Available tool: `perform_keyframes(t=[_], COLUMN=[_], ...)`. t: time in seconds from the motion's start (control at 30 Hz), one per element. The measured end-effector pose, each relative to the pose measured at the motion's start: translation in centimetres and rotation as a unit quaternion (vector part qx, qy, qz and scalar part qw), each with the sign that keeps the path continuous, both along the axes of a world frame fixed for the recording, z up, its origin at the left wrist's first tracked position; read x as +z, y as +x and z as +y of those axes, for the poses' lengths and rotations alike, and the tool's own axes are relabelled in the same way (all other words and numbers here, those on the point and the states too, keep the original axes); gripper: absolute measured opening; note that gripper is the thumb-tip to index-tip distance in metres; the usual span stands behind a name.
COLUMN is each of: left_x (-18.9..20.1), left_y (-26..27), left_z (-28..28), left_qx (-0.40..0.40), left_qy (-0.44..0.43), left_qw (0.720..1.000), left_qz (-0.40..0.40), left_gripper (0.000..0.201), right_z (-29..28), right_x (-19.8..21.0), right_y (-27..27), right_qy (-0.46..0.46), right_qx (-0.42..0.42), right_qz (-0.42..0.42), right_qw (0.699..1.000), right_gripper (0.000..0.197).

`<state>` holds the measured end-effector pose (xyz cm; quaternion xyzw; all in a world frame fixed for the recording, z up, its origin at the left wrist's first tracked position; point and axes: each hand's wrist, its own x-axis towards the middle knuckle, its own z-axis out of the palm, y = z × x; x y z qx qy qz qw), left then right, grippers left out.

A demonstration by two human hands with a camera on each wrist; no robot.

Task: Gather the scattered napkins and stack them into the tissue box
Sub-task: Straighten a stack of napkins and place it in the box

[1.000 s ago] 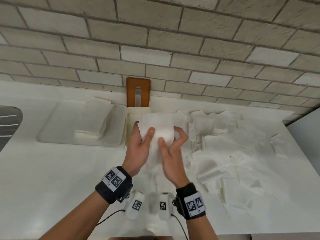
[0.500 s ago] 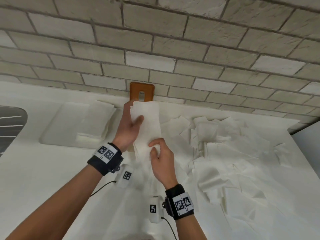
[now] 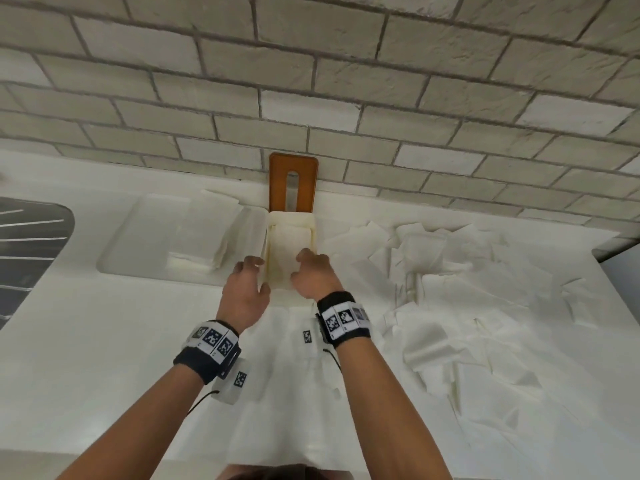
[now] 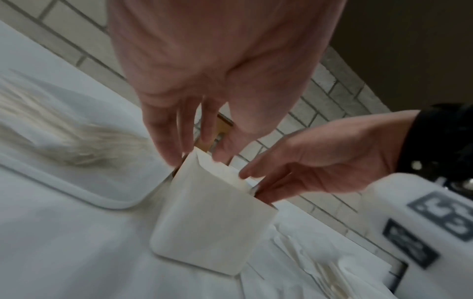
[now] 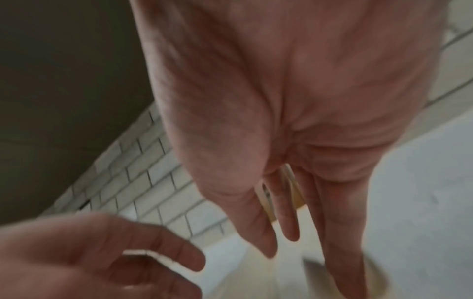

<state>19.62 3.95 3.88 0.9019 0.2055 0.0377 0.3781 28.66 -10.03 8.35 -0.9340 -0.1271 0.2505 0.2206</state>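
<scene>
The cream tissue box (image 3: 272, 271) stands open against the brick wall, and white napkins (image 3: 290, 242) lie stacked inside it. My left hand (image 3: 250, 268) hovers at the box's near left corner with relaxed fingers (image 4: 166, 141) and holds nothing. My right hand (image 3: 306, 263) reaches over the near right rim, and its straight fingers (image 5: 289, 226) point down into the box (image 4: 210, 222) onto the napkins (image 4: 222, 172). Many loose napkins (image 3: 450, 292) lie scattered on the counter to the right.
The box's orange lid (image 3: 277, 188) leans upright against the wall behind it. A white tray (image 3: 145, 244) left of the box carries a neat pile of napkins (image 3: 211, 233). A dark sink (image 3: 24, 244) is at the far left. More napkins (image 3: 284, 403) lie between my forearms.
The napkin that both hands held up over the box has gone down into it. Both hands have let go and dropped to the box's near rim.
</scene>
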Motion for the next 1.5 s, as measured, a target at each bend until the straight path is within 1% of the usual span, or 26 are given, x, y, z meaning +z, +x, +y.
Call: perform_keyframes(t=[0.1,0.17,0.2,0.23,0.3,0.33,0.37,0.4,0.43,0.5,0.53,0.57,0.6,0.7,0.73,0.8,0.87,0.93,1.0,1.07,1.13,1.2,1.27,1.3,1.4,1.5], left_x=[1.1,1.7,1.6,1.2,-0.3,-1.2,-2.2,-3.0,-3.6,-4.4,-4.6,-4.8,-4.5,-2.3,-1.4,0.2,2.0,3.7,5.0,6.0,6.6,6.6,6.6,6.3,6.1,6.0], left_y=[-2.6,-4.3,-4.9,-5.4,-6.0,-6.0,-5.7,-5.3,-4.7,-3.4,-2.6,-1.9,-1.3,0.4,0.8,1.6,2.2,2.5,2.5,2.3,1.9,1.8,2.0,2.3,2.5,2.3], left_z=[-1.2,-2.5,-3.2,-4.0,-5.6,-6.4,-7.2,-8.0,-8.8,-10.3,-10.8,-11.3,-11.6,-11.7,-11.5,-10.8,-10.0,-9.4,-8.9,-8.2,-7.8,-7.6,-7.3,-7.0,-6.2,-5.2], left_qx=[-0.024,-0.073,-0.104,-0.136,-0.201,-0.226,-0.245,-0.259,-0.271,-0.294,-0.307,-0.314,-0.315,-0.286,-0.276,-0.249,-0.220,-0.208,-0.200,-0.192,-0.193,-0.187,-0.169,-0.156,-0.109,-0.072], left_qy=[-0.003,-0.034,-0.053,-0.069,-0.077,-0.068,-0.062,-0.065,-0.080,-0.105,-0.106,-0.102,-0.097,-0.074,-0.064,-0.047,-0.050,-0.105,-0.206,-0.265,-0.296,-0.299,-0.288,-0.294,-0.362,-0.425], left_qw=[0.990,0.983,0.982,0.981,0.974,0.971,0.967,0.964,0.959,0.947,0.943,0.942,0.944,0.953,0.955,0.961,0.966,0.961,0.946,0.934,0.925,0.926,0.934,0.935,0.920,0.901], left_qz=[-0.137,-0.162,-0.148,-0.123,-0.065,-0.043,-0.022,0.004,0.033,0.076,0.075,0.060,0.035,-0.067,-0.091,-0.114,-0.128,-0.148,-0.150,-0.147,-0.142,-0.136,-0.128,-0.125,-0.101,-0.052], left_gripper=[0.032,0.022,0.019,0.017,0.019,0.024,0.035,0.049,0.064,0.087,0.089,0.086,0.076,0.038,0.034,0.035,0.033,0.025,0.018,0.031,0.044,0.049,0.081,0.088,0.086,0.082], right_z=[-4.6,-8.9,-11.4,-13.8,-17.8,-19.4,-20.4,-20.9,-21.1,-20.8,-20.5,-20.1,-19.8,-19.4,-19.3,-19.1,-18.6,-17.7,-16.5,-15.2,-13.7,-12.1,-10.6,-9.9,-8.4,-7.6], right_x=[1.2,1.6,1.4,1.1,-0.4,-1.5,-2.9,-4.3,-5.7,-7.9,-8.5,-8.8,-8.6,-6.0,-4.7,-2.6,-0.9,0.7,2.2,3.6,4.2,4.1,3.5,3.1,2.3,2.5], right_y=[-1.1,-2.2,-2.9,-3.8,-5.8,-6.7,-7.4,-8.0,-8.4,-8.7,-8.7,-8.8,-8.9,-8.9,-8.8,-8.1,-7.0,-6.2,-5.9,-5.8,-5.5,-5.1,-4.8,-4.7,-4.6,-4.5], right_qy=[0.091,0.127,0.124,0.110,0.065,0.050,0.047,0.054,0.069,0.117,0.138,0.157,0.175,0.259,0.298,0.347,0.405,0.457,0.495,0.540,0.559,0.545,0.510,0.497,0.491,0.516], right_qx=[-0.054,-0.074,-0.057,-0.018,0.058,0.073,0.074,0.066,0.048,-0.010,-0.045,-0.080,-0.114,-0.213,-0.233,-0.242,-0.250,-0.245,-0.243,-0.242,-0.245,-0.242,-0.233,-0.237,-0.261,-0.287], right_qz=[-0.102,-0.113,-0.094,-0.067,-0.018,-0.006,-0.004,-0.015,-0.042,-0.109,-0.131,-0.144,-0.159,-0.189,-0.193,-0.188,-0.160,-0.127,-0.091,-0.055,-0.042,-0.067,-0.108,-0.130,-0.193,-0.216], right_qw=[0.989,0.983,0.986,0.991,0.996,0.996,0.996,0.996,0.996,0.987,0.981,0.974,0.965,0.923,0.906,0.886,0.865,0.845,0.829,0.804,0.791,0.800,0.821,0.824,0.808,0.778], right_gripper=[0.028,0.020,0.025,0.038,0.079,0.096,0.106,0.108,0.100,0.066,0.046,0.027,0.015,0.020,0.018,0.033,0.045,0.052,0.048,0.037,0.035,0.038,0.037,0.035,0.029,0.018])
